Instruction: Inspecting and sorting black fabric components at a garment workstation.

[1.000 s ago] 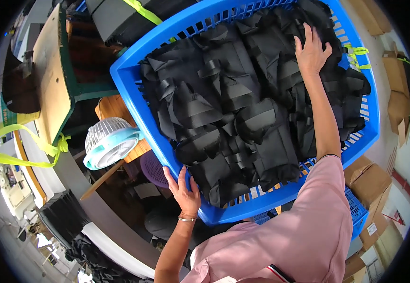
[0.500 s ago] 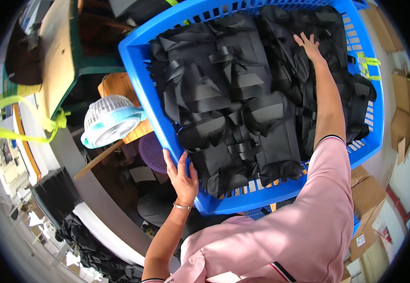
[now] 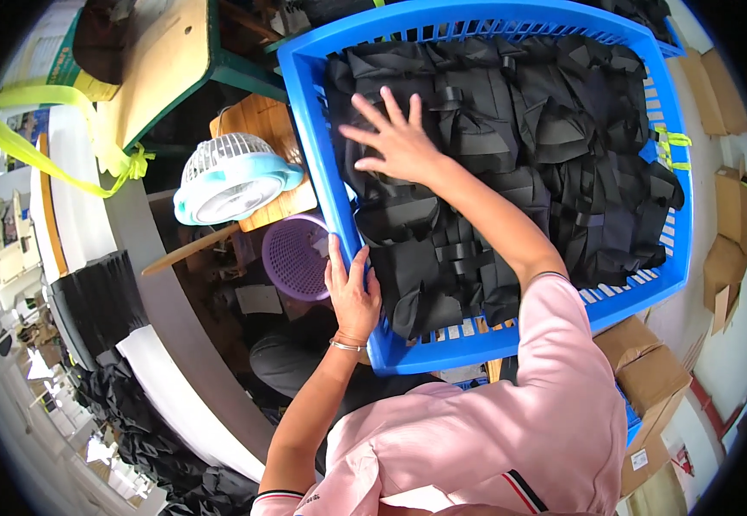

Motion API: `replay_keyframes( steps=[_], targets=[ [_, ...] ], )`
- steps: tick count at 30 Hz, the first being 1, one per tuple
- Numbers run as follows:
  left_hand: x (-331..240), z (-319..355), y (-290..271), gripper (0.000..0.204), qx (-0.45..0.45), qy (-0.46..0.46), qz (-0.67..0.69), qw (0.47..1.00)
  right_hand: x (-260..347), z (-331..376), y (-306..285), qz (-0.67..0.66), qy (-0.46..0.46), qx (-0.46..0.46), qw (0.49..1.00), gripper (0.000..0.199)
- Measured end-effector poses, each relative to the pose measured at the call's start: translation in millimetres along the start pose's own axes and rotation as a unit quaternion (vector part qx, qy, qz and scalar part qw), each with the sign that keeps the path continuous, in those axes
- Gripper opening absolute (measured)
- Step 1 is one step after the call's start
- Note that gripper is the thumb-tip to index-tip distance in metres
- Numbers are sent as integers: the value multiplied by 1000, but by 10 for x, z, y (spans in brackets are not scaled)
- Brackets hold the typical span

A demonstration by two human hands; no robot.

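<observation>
A large blue plastic basket (image 3: 442, 354) with slotted sides is filled with folded black fabric pieces (image 3: 554, 129) that have loops and flaps, perhaps bags. My right hand (image 3: 399, 146), fingers spread, is over the fabric pieces in the basket's far left part; whether the palm touches them I cannot tell. My left hand (image 3: 354, 297) rests with fingers stretched on the basket's left rim near its front corner. Neither hand grips a fabric piece.
To the left of the basket, a white and light-blue fan (image 3: 234, 182) stands by a wooden stool (image 3: 266, 129). Below it is a purple perforated basket (image 3: 292, 258). Cardboard boxes (image 3: 648, 378) stand at the right. More black fabric (image 3: 145, 439) lies at the lower left.
My right hand has moved from the far right part of the basket to its far left part. My left hand stays on the rim. The view has shifted slightly.
</observation>
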State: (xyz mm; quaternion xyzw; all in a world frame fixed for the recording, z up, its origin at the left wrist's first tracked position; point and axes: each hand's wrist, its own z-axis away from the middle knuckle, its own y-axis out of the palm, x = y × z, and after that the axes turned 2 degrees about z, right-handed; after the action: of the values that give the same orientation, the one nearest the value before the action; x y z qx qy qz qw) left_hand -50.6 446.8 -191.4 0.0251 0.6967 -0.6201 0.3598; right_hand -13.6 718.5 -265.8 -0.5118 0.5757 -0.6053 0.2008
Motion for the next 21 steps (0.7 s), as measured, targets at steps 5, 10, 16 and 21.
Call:
replay_keyframes(
  steps=[5, 10, 16, 21],
  targets=[
    [21, -11, -35, 47, 6, -16, 11, 1000, -120, 202, 461, 96, 14, 176, 980, 77],
    [18, 17, -53, 46, 7, -16, 4, 1000, -330, 303, 641, 143, 79, 303, 939, 75],
    [68, 51, -34, 43, 6, -22, 4, 1000, -245, 134, 238, 149, 168, 384, 896, 74],
    [98, 63, -32, 41, -6, -17, 5, 1000, 197, 288, -101, 137, 43, 146, 979, 69]
  ],
)
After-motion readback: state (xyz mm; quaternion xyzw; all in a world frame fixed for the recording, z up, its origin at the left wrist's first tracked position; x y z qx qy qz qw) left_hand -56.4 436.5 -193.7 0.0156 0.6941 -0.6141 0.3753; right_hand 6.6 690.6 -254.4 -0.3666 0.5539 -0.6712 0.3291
